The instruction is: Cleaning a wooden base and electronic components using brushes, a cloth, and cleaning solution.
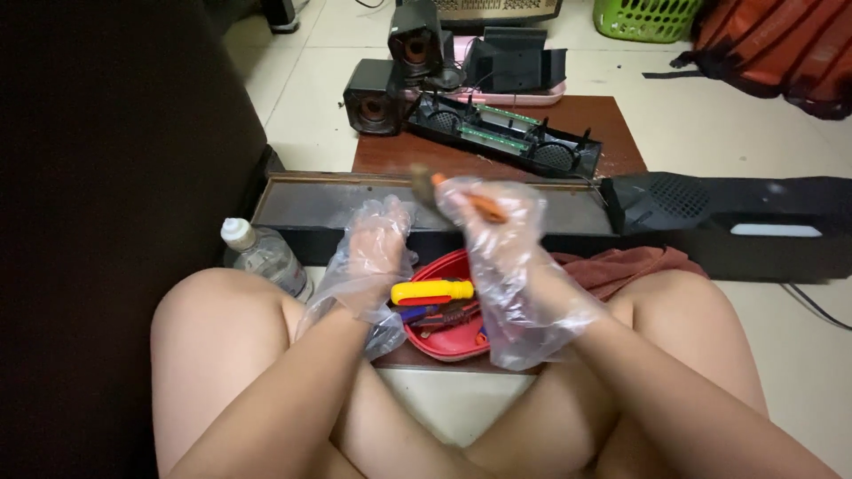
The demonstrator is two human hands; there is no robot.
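Orange-handled small brush (470,200) is being gripped in gloved right hand (497,239)'s closed fingers; gloved left hand (373,253) is hovering loosely open, empty, over red plastic tray (444,341).

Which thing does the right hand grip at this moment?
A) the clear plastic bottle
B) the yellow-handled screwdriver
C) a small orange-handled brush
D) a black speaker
C: the gloved right hand is closed on the orange-handled brush, while the yellow-handled screwdriver lies in the red tray.
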